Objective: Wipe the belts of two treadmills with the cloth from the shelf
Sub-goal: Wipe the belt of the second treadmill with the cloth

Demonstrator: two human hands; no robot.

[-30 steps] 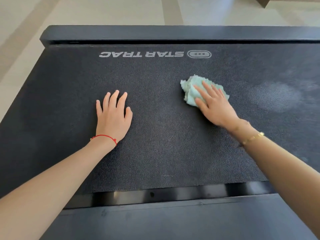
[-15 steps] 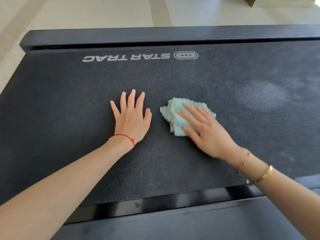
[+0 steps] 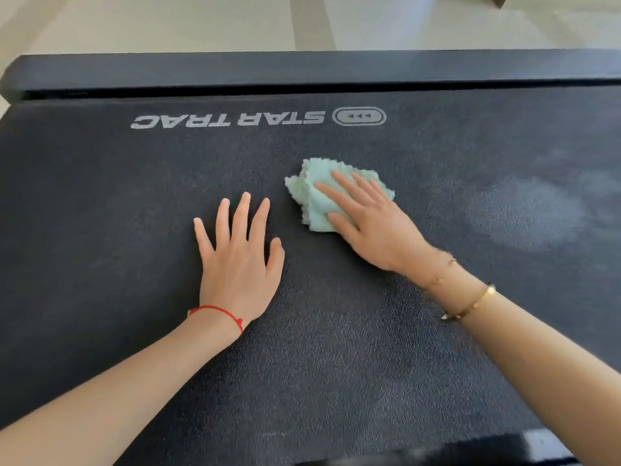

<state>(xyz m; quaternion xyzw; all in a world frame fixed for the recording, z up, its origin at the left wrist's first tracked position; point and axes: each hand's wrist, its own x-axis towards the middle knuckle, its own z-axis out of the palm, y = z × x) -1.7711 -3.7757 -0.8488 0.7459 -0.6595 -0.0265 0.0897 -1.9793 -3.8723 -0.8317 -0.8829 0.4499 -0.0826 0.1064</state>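
My right hand [image 3: 369, 223] presses flat, fingers straight, on the bunched cloth [image 3: 322, 196], which has slid back out from beside my left hand [image 3: 238, 260] toward the STAR TRAC logo [image 3: 228, 120]. My left hand rests spread on the belt [image 3: 100, 230]. A dusty patch [image 3: 524, 216] right of the cloth looks unwiped.

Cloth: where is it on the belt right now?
Head view: the cloth lies mid-belt, pressed flat under the right hand, just right of the left hand, below the STAR TRAC logo.
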